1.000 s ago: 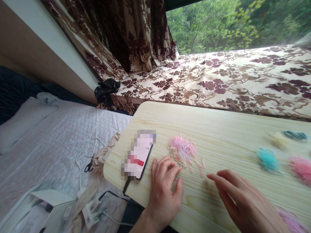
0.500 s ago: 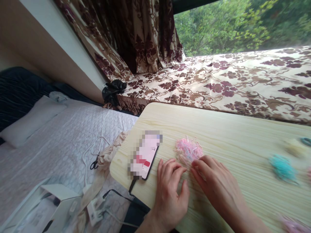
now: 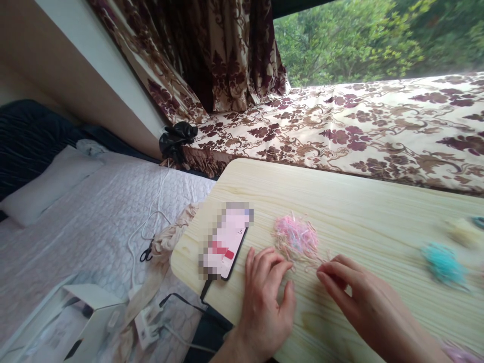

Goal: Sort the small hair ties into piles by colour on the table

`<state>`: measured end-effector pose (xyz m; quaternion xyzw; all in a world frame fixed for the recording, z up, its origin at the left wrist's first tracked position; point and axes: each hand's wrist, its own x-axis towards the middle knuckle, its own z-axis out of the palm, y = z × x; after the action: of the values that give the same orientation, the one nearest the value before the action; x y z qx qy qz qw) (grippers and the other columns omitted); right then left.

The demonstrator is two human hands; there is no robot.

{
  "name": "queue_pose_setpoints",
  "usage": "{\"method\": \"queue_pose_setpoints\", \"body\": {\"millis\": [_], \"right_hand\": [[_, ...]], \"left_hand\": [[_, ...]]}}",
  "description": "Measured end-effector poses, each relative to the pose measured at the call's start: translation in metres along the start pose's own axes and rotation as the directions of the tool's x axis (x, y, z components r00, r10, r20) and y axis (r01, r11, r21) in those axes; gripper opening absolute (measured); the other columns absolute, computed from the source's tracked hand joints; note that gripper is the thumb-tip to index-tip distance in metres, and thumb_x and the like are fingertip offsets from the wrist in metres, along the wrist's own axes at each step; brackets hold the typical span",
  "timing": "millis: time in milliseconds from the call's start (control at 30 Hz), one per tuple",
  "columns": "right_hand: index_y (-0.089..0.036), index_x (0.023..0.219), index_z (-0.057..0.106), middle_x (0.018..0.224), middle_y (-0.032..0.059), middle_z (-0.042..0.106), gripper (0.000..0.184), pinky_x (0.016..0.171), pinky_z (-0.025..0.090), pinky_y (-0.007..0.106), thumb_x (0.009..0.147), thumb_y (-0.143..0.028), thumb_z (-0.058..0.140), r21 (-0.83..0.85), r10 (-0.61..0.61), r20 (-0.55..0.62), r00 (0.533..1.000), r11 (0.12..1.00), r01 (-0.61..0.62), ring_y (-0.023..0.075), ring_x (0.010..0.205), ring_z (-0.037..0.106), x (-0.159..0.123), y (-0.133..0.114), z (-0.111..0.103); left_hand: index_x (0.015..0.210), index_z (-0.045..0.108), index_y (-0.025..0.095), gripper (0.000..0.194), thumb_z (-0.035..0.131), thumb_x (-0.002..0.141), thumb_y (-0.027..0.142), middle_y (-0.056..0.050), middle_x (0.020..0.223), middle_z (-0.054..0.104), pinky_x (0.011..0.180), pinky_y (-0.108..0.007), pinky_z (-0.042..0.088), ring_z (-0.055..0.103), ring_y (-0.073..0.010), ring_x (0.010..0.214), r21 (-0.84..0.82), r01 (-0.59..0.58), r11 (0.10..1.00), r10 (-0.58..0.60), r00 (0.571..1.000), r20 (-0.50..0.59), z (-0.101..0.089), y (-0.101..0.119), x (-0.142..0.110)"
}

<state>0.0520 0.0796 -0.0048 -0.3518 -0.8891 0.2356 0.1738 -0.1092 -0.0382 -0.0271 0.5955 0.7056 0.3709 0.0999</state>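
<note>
A loose tangle of thin pink strands (image 3: 295,234), mixed with some pale and bluish ones, lies on the wooden-topped table (image 3: 340,196). At its lower left, my left hand (image 3: 266,297) rests on the tabletop, fingers curved and thumb held apart, with nothing seen in it. To the lower right of the tangle, my right hand (image 3: 353,287) has thumb and index finger pinched together. A few stray strands reach towards those fingertips; whether they are held is too small to tell. A phone (image 3: 227,247) with a partly blurred screen lies left of my left hand.
Towards the table's right side lie a turquoise tangle (image 3: 444,264), a cream bundle (image 3: 465,232) and a pinkish-purple bundle (image 3: 459,350). A black cable (image 3: 206,290) runs from the phone. On the bed (image 3: 109,201) are a white open box (image 3: 91,312) and a power strip (image 3: 147,322).
My right hand has moved right, away from the pink tangle, and its fingers remain pinched. My left hand has stayed almost still.
</note>
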Motion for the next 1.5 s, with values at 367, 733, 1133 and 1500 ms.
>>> {"method": "queue_pose_setpoints", "body": {"millis": [367, 733, 1133, 1500], "right_hand": [[-0.028, 0.084, 0.067, 0.075, -0.001, 0.066, 0.031, 0.051, 0.047, 0.025, 0.099, -0.045, 0.046, -0.146, -0.025, -0.09, 0.996, 0.989, 0.012, 0.0131, 0.059, 0.067, -0.027, 0.01, -0.008], [-0.027, 0.077, 0.065, 0.069, -0.0007, 0.063, 0.03, 0.051, 0.044, 0.027, 0.097, -0.034, 0.045, -0.213, -0.114, -0.143, 0.983, 0.974, 0.082, 0.0149, 0.056, 0.063, -0.01, 0.001, 0.003], [-0.025, 0.072, 0.064, 0.071, 0.0015, 0.063, 0.031, 0.058, 0.045, 0.028, 0.096, -0.028, 0.044, -0.156, -0.06, -0.07, 0.996, 0.987, 0.049, 0.0152, 0.061, 0.061, -0.01, -0.005, 0.002], [-0.025, 0.076, 0.062, 0.073, 0.001, 0.063, 0.032, 0.064, 0.053, 0.022, 0.096, -0.045, 0.05, 0.448, 0.205, 0.172, 0.964, 0.855, -0.262, 0.0144, 0.069, 0.063, -0.025, -0.009, -0.015]], "left_hand": [[0.117, 0.057, 0.024, 0.033, 0.051, 0.088, 0.008, -0.007, 0.115, 0.065, 0.12, -0.058, 0.026, 0.055, -0.025, 0.126, 0.007, -0.003, 1.0, 0.003, 1.0, 0.006, 0.001, 0.0, 0.0], [0.118, 0.057, 0.023, 0.035, 0.051, 0.088, 0.008, -0.008, 0.117, 0.065, 0.121, -0.06, 0.025, 0.055, -0.0259, 0.128, 0.008, -0.006, 1.0, 0.006, 1.0, 0.002, 0.001, 0.001, -0.001], [0.118, 0.057, 0.023, 0.035, 0.05, 0.088, 0.006, -0.008, 0.116, 0.065, 0.12, -0.06, 0.027, 0.056, -0.0261, 0.127, 0.025, -0.015, 1.0, 0.015, 1.0, 0.005, 0.001, 0.0, 0.0], [0.116, 0.058, 0.023, 0.033, 0.05, 0.088, 0.007, -0.007, 0.116, 0.065, 0.12, -0.059, 0.027, 0.055, -0.0252, 0.126, 0.047, -0.029, 0.998, 0.029, 1.0, 0.011, 0.001, 0.0, 0.0]]}}
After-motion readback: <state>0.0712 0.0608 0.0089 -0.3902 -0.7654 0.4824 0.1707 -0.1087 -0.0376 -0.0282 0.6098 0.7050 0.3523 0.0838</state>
